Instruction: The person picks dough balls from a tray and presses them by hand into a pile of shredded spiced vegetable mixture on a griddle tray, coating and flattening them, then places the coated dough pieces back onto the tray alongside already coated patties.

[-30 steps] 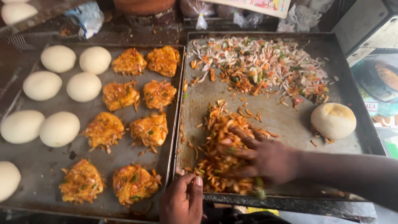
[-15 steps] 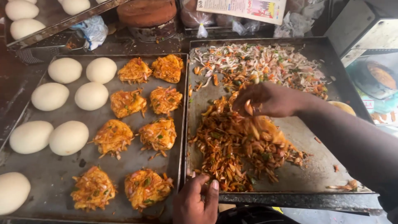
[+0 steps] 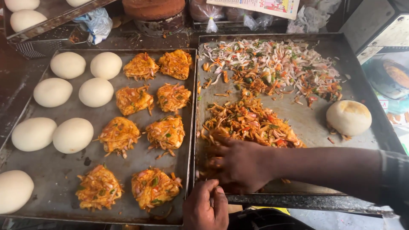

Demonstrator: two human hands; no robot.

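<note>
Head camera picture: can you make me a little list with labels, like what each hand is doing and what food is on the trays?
right hand: spread flat on the orange shredded vegetable mix, at the near end of the right tray
left hand: on the near edge where the two trays meet
left tray: eight orange patties in two columns, round white dough balls beside them
far end of right tray: loose pale chopped vegetables
right side of right tray: one browned bun
hands holding anything: cannot tell
</note>
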